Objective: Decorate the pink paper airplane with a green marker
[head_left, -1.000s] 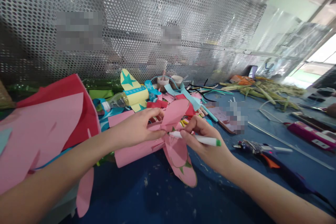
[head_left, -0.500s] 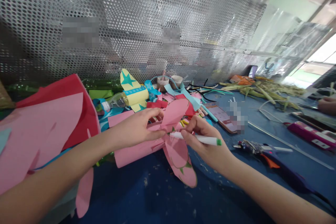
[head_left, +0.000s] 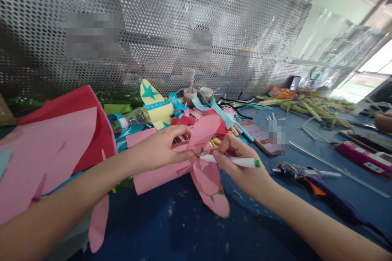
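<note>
A pink paper model point(head_left: 163, 177), a rolled tube with rounded fins, lies on the blue table point(head_left: 159, 230). My left hand point(head_left: 167, 147) is closed around the tube near the fins, thumb on top, with some fingertips hidden behind it. Pinched in my right hand point(head_left: 240, 163) is a white felt-tip marker point(head_left: 245, 162) with a green end. Its tip touches the paper where the fins meet the tube. Green marks and outlines show on the lower fins point(head_left: 211, 195). Behind lies a yellow paper-covered plastic bottle point(head_left: 157, 110) with blue-green stars.
Pink and red paper sheets point(head_left: 73, 138) lie at the left. To the right are a phone point(head_left: 259, 136), a dark blue hot glue gun point(head_left: 330, 200) and a magenta case point(head_left: 364, 157). Paper cups point(head_left: 190, 97) and scraps stand before a perforated metallic screen point(head_left: 171, 24). Another person's hand point(head_left: 383, 122) shows far right.
The marker and my right hand have shifted very slightly to the right. My left hand and the pink model stay in place. The other person's hand at far right has moved a little.
</note>
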Available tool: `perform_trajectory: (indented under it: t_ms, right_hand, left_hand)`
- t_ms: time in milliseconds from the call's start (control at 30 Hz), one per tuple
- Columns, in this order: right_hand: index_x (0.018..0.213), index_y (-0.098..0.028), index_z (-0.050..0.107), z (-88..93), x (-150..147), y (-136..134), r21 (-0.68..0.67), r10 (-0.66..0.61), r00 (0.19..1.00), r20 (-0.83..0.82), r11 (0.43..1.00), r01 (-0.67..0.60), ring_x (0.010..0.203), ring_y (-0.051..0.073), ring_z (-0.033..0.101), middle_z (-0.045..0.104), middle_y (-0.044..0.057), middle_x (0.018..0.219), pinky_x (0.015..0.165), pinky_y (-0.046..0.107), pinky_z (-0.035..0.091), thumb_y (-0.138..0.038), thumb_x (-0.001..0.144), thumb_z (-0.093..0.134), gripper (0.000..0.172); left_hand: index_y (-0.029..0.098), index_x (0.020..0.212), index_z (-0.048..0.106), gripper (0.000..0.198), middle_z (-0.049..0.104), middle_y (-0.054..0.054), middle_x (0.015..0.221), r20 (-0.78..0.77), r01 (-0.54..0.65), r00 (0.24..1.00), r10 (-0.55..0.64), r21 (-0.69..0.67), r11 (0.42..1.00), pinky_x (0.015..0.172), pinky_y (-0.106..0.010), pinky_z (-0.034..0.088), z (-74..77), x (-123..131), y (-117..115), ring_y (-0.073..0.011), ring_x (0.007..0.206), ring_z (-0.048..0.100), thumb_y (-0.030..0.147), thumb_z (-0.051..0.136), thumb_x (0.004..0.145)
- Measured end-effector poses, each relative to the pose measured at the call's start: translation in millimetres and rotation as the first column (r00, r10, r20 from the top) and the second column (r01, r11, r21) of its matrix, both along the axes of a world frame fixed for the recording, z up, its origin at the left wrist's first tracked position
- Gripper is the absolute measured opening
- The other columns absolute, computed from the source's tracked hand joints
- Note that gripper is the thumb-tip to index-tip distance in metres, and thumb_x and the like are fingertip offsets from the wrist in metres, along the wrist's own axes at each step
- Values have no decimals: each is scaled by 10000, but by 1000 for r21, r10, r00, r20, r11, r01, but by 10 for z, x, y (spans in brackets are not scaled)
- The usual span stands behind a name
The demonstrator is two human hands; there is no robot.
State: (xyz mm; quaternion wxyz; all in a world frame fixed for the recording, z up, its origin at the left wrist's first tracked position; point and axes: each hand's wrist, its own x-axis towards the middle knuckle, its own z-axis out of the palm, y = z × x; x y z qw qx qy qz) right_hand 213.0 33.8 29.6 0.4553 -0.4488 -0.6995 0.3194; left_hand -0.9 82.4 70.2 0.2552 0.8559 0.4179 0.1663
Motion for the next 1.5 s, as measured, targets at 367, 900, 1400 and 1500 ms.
perform_trajectory:
  t_ms: [367,900,1400,1500]
  right_hand:
    - [673,-246,392,25,4,-2,8,-1,1000,-6,1000,1,506,104,376,438,-65,581,484,246,303,-291,853,568,256]
    - [676,-247,388,6,12,-3,10,6,1000,6,1000,-6,524,119,401,450,-58,574,505,258,330,-276,845,565,246]
    - [691,-247,389,-9,14,-1,-8,11,1000,-7,1000,-11,526,111,379,429,-67,590,507,255,313,-282,868,555,245]
    - [684,-249,381,-3,17,-4,1,11,1000,0,1000,-11,527,112,374,423,-67,587,506,254,313,-285,863,550,249]
  left_hand:
    - [234,1102,598,381,663,-66,1188,-12,2,1000,-2,-30,1000,816,-326,469,-33,-3,23,-265,1041,628,478,627,811]
    - [163,1094,590,415,648,-117,1204,-17,1,1000,-2,-47,999,832,-371,464,10,21,-4,-291,1044,603,475,613,821]
    - [169,1053,588,385,657,-106,1153,-21,1,1000,-1,-37,999,808,-353,469,7,4,-8,-278,1006,616,477,609,824]
    - [175,1060,593,380,660,-98,1157,-17,0,1000,-1,-36,999,821,-354,470,-3,4,-2,-272,1005,617,472,616,824]
